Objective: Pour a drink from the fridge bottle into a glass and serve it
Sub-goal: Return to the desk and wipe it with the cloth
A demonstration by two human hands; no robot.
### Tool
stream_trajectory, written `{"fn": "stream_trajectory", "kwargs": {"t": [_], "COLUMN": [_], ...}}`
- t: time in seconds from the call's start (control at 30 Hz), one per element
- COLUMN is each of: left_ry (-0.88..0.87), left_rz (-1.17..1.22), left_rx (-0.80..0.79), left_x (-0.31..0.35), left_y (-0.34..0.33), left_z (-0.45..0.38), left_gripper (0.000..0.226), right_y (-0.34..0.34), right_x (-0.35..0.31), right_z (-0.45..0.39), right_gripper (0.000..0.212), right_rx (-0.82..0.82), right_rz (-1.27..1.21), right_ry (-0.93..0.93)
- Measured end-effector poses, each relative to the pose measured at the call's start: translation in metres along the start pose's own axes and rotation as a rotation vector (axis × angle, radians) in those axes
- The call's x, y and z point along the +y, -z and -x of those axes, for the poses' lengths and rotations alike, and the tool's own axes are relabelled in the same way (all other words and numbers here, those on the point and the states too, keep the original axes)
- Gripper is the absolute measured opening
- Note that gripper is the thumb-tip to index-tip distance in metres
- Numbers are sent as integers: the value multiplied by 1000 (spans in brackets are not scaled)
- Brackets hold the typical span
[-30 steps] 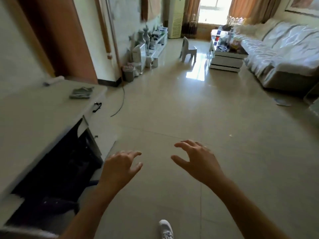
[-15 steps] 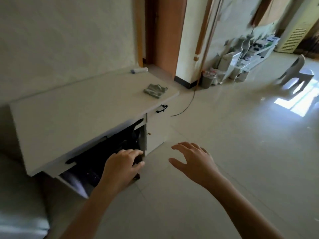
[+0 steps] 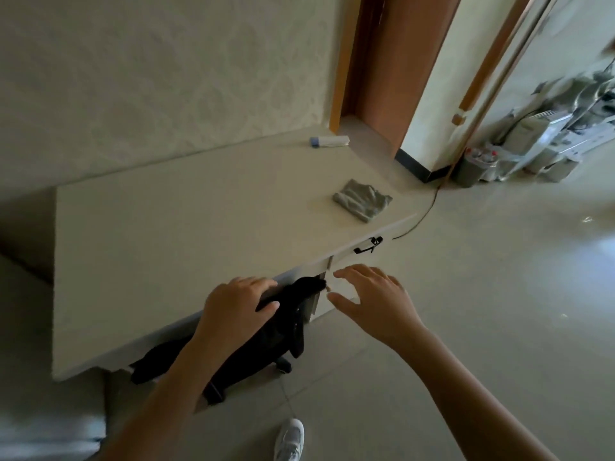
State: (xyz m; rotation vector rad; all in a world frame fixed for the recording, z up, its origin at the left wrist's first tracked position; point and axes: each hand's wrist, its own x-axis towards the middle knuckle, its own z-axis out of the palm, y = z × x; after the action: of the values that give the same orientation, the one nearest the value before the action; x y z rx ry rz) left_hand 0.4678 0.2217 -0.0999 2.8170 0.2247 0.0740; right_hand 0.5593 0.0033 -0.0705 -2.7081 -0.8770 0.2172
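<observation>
2 hands are showing over the front edge of 1 pale counter [image 3: 159,247]. The left hand [image 3: 236,307] is hovering at the counter's front lip with its fingers loosely curled and spread, gripping nothing; whether the fingertips are touching the edge cannot be told. The right hand [image 3: 372,301] is hanging in the air just to the right of it, fingers splayed wide apart and thumb out, holding nothing and touching nothing. The 2 hands are sitting near each other but apart.

On the counter 2 things are lying: 1 crumpled grey cloth [image 3: 362,199] near the right end, and 1 small white roll with a blue end [image 3: 329,150] at the back by the wall. They are lying well apart. 1 black handle [image 3: 367,246] is showing on the drawer front under the right end. 1 black chair [image 3: 266,341] is standing tucked under the counter, partly behind the left forearm. 1 white shoe [image 3: 289,439] is showing on the tiled floor [image 3: 482,294] at the bottom. 1 wooden door frame [image 3: 386,68] is standing behind the counter, and a blurred heap of pale clutter [image 3: 549,134] is sitting against the far wall at right.

No bottle, glass or fridge is showing in this view
</observation>
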Motion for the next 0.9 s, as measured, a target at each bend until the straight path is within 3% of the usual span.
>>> {"fn": "stream_trajectory", "kwargs": {"t": [0.53,0.9], "left_ry": [194,295], "left_rz": [24,62], "left_rx": [-124,-209], "left_x": [-45,-46], "left_y": [-47,-94], "left_z": [-184,-279], "left_gripper": [49,49], "right_y": [-38,-89], "right_x": [100,190], "right_z": [-240,-370], "right_gripper": [45,42], "right_rx": [-129,-162], "right_rz": [-16,60], "right_ry": [-39,-273]}}
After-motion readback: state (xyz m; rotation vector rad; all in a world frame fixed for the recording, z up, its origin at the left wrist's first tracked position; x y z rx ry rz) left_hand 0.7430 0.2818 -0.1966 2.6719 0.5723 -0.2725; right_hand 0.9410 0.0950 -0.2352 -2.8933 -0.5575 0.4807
